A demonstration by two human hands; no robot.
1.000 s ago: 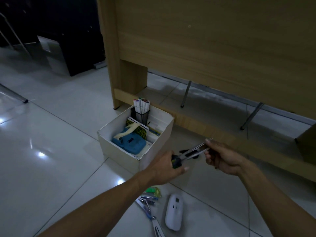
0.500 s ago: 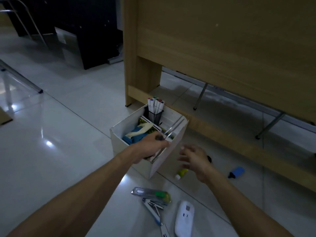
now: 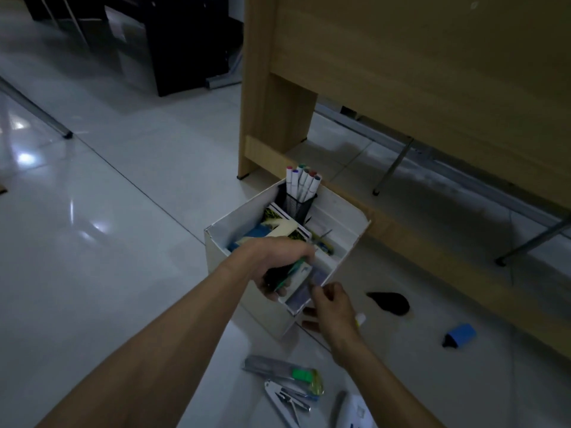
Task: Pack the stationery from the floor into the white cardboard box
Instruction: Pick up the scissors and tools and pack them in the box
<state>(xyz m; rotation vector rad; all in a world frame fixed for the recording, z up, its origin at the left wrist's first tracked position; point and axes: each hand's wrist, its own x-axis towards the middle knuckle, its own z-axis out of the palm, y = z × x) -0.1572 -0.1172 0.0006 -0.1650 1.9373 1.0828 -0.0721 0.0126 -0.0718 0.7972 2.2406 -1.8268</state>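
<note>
- While your left hand (image 3: 278, 261) reaches over the near corner of the white cardboard box (image 3: 346, 211), its fingers are curled round a dark item with green trim (image 3: 285, 273); blur keeps you from telling what that item is.
- White cardboard box: stands open on the glossy pale tiled floor (image 3: 123, 211), just in front of the light wooden desk panel (image 3: 401, 88).
- Box contents, far corner: black mesh pen cup (image 3: 293, 205), upright, holding white marker pens with coloured caps (image 3: 304, 183).
- Box contents, left side: blue item with a cream strip across it (image 3: 272, 230), lying over a patterned booklet (image 3: 272, 215).
- Your right hand (image 3: 332, 307): at the box's near right edge, fingertips pinching a pale flap or card (image 3: 304, 291) there; blurred, so the exact hold is uncertain.
- Floor, right of the box: black oval object (image 3: 391, 302); further right, a blue highlighter with a black end (image 3: 458, 335), well apart from the box.
- Floor, just beside your right wrist: small white-and-yellow tube tip (image 3: 360, 319), mostly hidden.
- Floor, near edge: grey metal ruler-like strip with a green tab (image 3: 278, 367), a silver stapler (image 3: 289, 403), and a white rounded device (image 3: 355, 410).
</note>
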